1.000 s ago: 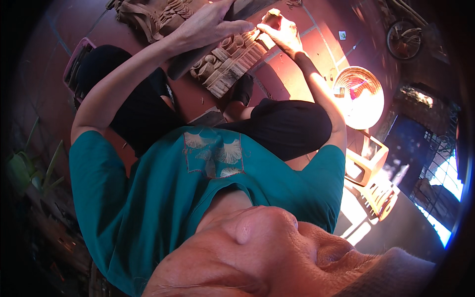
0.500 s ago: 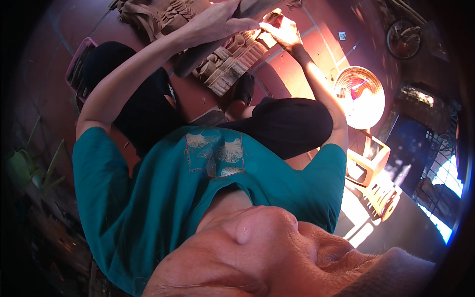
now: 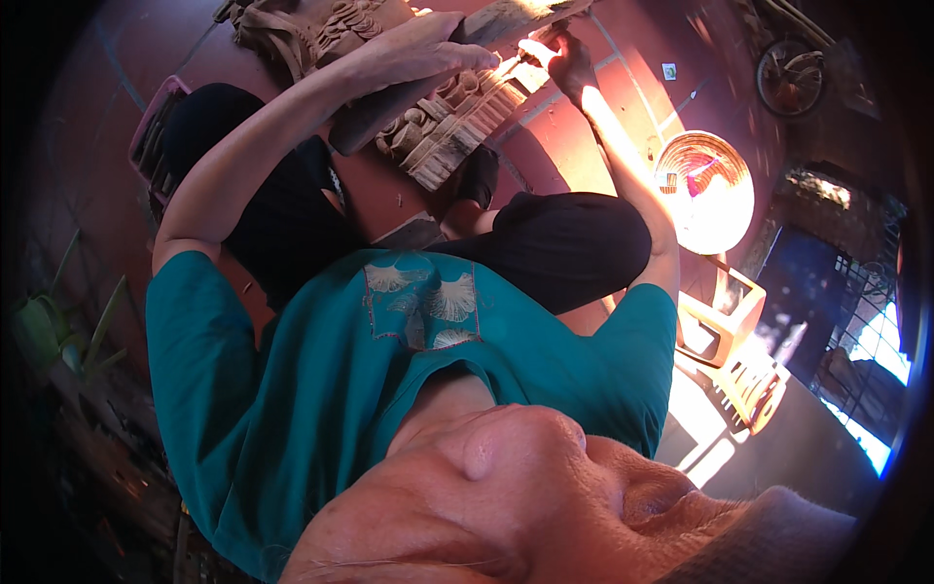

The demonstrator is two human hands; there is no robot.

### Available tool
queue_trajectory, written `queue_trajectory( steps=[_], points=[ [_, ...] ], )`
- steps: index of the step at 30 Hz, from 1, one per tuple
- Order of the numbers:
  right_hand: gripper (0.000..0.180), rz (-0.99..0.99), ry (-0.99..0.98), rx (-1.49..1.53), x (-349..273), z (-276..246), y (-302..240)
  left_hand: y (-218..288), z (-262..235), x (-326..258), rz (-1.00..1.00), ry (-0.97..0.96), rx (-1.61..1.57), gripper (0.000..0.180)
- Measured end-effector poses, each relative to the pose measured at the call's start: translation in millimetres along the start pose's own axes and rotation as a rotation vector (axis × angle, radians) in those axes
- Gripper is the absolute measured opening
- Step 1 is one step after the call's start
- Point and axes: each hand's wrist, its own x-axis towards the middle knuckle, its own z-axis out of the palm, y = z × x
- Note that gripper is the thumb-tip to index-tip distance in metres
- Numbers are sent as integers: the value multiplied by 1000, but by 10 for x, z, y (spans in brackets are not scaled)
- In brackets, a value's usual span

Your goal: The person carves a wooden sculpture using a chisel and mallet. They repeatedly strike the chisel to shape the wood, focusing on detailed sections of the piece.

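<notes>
My left hand [image 3: 420, 56] lies across a long wooden board [image 3: 384, 112], its fingers stretched out toward the right. The board slants from the lower left up to the top edge, over carved brown wooden pieces. To the right, my right hand [image 3: 567, 66] is closed in bright sunlight beside the board's far part. What its fingers hold, if anything, I cannot make out. Below both hands, a carved wood block [image 3: 452, 131] with ridged mouldings rests near my foot. Another carved piece [image 3: 277, 34] with scrolled shapes lies beyond my left hand.
A round woven basket [image 3: 708, 195] stands on the red tiled floor [image 3: 545, 146] to my right, near a wooden stool-like frame [image 3: 725, 316]. A pink-edged plastic seat or crate [image 3: 156, 136] is at my left knee. Farther right are a wheel [image 3: 793, 78] and some clutter.
The board has shifted slightly toward the lower left, and more of its pale far part shows. My left fingers lie straighter across it. My right hand has turned and moved slightly.
</notes>
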Motion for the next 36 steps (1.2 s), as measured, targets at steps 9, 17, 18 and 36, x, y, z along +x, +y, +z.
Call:
queue_trajectory(
  steps=[9,17,18,36],
  points=[
    [41,-141,-65,31,129,93,291,90,-7,0,13,-36,6,60],
    [45,-359,4,-97,-12,82,-100,-34,79,103,23,101,5,62],
    [47,-319,3,-255,56,97,-101,-106,72,158,-34,65,49,62],
    [50,57,-144,-34,265,102,-100,-140,-37,96,38,107,55,76]
  ],
)
